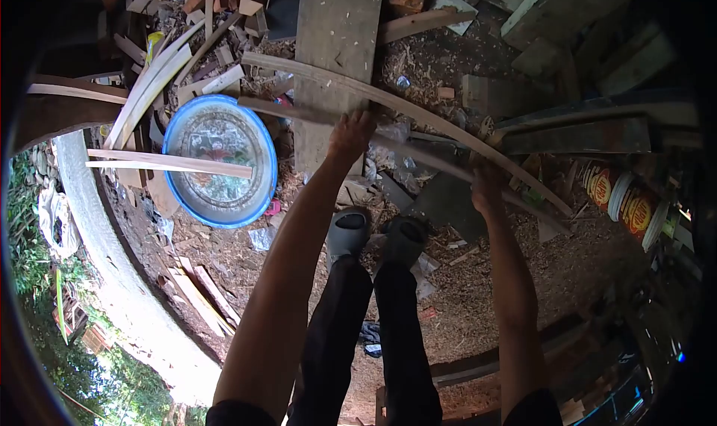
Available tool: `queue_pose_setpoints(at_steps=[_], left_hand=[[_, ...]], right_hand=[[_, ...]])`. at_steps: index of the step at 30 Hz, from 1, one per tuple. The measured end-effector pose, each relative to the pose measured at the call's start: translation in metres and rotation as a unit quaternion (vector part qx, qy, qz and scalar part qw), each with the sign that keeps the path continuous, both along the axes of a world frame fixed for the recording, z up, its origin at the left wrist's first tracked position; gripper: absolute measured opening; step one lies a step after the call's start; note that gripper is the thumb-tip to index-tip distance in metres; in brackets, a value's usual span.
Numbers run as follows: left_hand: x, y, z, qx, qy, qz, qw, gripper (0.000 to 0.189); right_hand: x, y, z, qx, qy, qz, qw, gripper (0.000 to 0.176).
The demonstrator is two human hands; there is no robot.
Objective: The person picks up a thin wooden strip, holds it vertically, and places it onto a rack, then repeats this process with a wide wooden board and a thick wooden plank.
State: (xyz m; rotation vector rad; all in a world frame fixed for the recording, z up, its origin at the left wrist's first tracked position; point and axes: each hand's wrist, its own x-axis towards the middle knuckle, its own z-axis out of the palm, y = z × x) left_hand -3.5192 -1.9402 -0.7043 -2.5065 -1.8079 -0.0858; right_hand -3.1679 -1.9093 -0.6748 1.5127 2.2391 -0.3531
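A long wooden strip (429,157) runs slantwise in front of me, from above the basin down to the right. My left hand (349,135) is closed around it left of the middle, and my right hand (487,187) grips it further along to the right. Just beyond lies a second, paler wooden strip (418,112), roughly parallel and apparently resting across the wide plank (336,34). Both strips look bowed, perhaps from the wide lens. The fingers of my right hand are dark and partly hidden.
A blue-rimmed round basin (169,153) stands at left, with a light wood strip (172,163) across it. Wood offcuts (216,15) pile up behind. Labelled buckets (624,202) lie at right. Shavings cover the ground around my shoes (348,235). A pale ledge (97,202) curves along the left.
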Motion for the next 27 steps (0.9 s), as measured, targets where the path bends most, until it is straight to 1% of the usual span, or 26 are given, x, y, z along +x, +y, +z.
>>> queue_pose_setpoints(at_steps=[1, 2, 3, 4, 6, 7, 8, 9, 10, 11, 12, 13, 14, 15, 16, 17, 18, 19, 20, 22, 23, 24, 25, 26, 27], left_hand=[[-0.003, -0.003, 0.009, 0.004, 0.003, -0.002, 1.000, 0.022], [-0.007, -0.004, 0.020, -0.134, 0.012, -0.002, 0.991, 0.025], [-0.009, -0.007, 0.033, -0.270, 0.021, 0.000, 0.963, 0.029], [-0.012, -0.016, 0.040, -0.265, 0.020, -0.002, 0.964, 0.029], [-0.030, -0.030, 0.066, -0.169, -0.010, -0.034, 0.985, 0.023], [-0.037, -0.033, 0.089, -0.167, 0.025, -0.064, 0.984, 0.024], [-0.046, -0.038, 0.109, -0.107, 0.016, -0.079, 0.991, 0.023], [-0.051, -0.041, 0.129, -0.170, 0.027, -0.064, 0.983, 0.020], [-0.061, -0.047, 0.147, -0.158, 0.026, -0.088, 0.983, 0.019], [-0.067, -0.047, 0.174, -0.194, 0.007, -0.082, 0.978, 0.018], [-0.076, -0.047, 0.198, -0.185, 0.007, -0.103, 0.977, 0.017], [-0.085, -0.048, 0.224, -0.146, -0.027, -0.121, 0.982, 0.015], [-0.092, -0.049, 0.253, -0.196, -0.061, -0.099, 0.974, 0.013], [-0.096, -0.051, 0.288, -0.200, -0.086, -0.076, 0.973, 0.010], [-0.103, -0.052, 0.317, -0.215, -0.123, -0.077, 0.966, 0.009], [-0.110, -0.059, 0.331, -0.194, -0.078, -0.098, 0.973, 0.007], [-0.113, -0.063, 0.356, -0.187, -0.084, -0.086, 0.975, 0.005], [-0.117, -0.066, 0.380, -0.170, -0.121, -0.087, 0.974, 0.003], [-0.119, -0.069, 0.403, -0.181, -0.126, -0.094, 0.971, 0.003], [-0.118, -0.074, 0.455, -0.162, -0.149, -0.104, 0.970, 0.005], [-0.115, -0.079, 0.474, -0.155, -0.167, -0.097, 0.969, 0.007], [-0.111, -0.083, 0.494, -0.167, -0.168, -0.104, 0.966, 0.008], [-0.104, -0.088, 0.518, -0.199, -0.129, -0.098, 0.967, 0.009], [-0.099, -0.101, 0.531, -0.160, -0.083, -0.119, 0.976, 0.015], [-0.093, -0.104, 0.544, -0.112, -0.035, -0.139, 0.983, 0.023]], right_hand=[[-0.002, -0.002, 0.006, 0.023, -0.016, 0.021, 0.999, 0.030], [-0.006, -0.006, 0.013, 0.029, -0.014, 0.018, 0.999, 0.030], [-0.013, -0.011, 0.025, -0.026, -0.023, -0.002, 0.999, 0.025], [-0.017, -0.019, 0.040, -0.081, -0.034, -0.023, 0.996, 0.020], [-0.023, -0.033, 0.078, -0.153, 0.044, -0.070, 0.985, 0.023], [-0.019, -0.046, 0.082, -0.203, 0.062, -0.069, 0.975, 0.024], [-0.014, -0.061, 0.084, -0.250, 0.082, -0.068, 0.962, 0.026], [-0.021, -0.073, 0.105, -0.282, 0.077, -0.070, 0.954, 0.027], [-0.028, -0.083, 0.129, -0.311, 0.072, -0.070, 0.945, 0.028], [-0.026, -0.097, 0.142, -0.297, 0.107, 0.000, 0.949, 0.029], [-0.031, -0.113, 0.171, -0.276, 0.198, -0.070, 0.938, 0.032], [-0.045, -0.122, 0.215, -0.316, 0.172, -0.199, 0.912, 0.034], [-0.045, -0.138, 0.239, -0.306, 0.193, -0.211, 0.908, 0.036], [-0.047, -0.150, 0.258, -0.295, 0.218, -0.220, 0.904, 0.037], [-0.051, -0.154, 0.292, -0.316, 0.239, -0.238, 0.887, 0.038], [-0.055, -0.159, 0.325, -0.338, 0.261, -0.256, 0.867, 0.039], [-0.057, -0.167, 0.349, -0.333, 0.274, -0.247, 0.868, 0.039], [-0.056, -0.174, 0.372, -0.327, 0.284, -0.239, 0.869, 0.039], [-0.054, -0.182, 0.393, -0.307, 0.292, -0.239, 0.873, 0.039], [-0.048, -0.192, 0.436, -0.234, 0.305, -0.214, 0.898, 0.034], [-0.044, -0.190, 0.460, -0.216, 0.309, -0.219, 0.900, 0.034], [-0.039, -0.190, 0.483, -0.248, 0.302, -0.230, 0.891, 0.030], [-0.034, -0.192, 0.506, -0.279, 0.296, -0.242, 0.881, 0.026], [-0.028, -0.200, 0.517, -0.237, 0.272, -0.265, 0.894, 0.021], [-0.021, -0.199, 0.536, -0.217, 0.281, -0.273, 0.894, 0.021]])
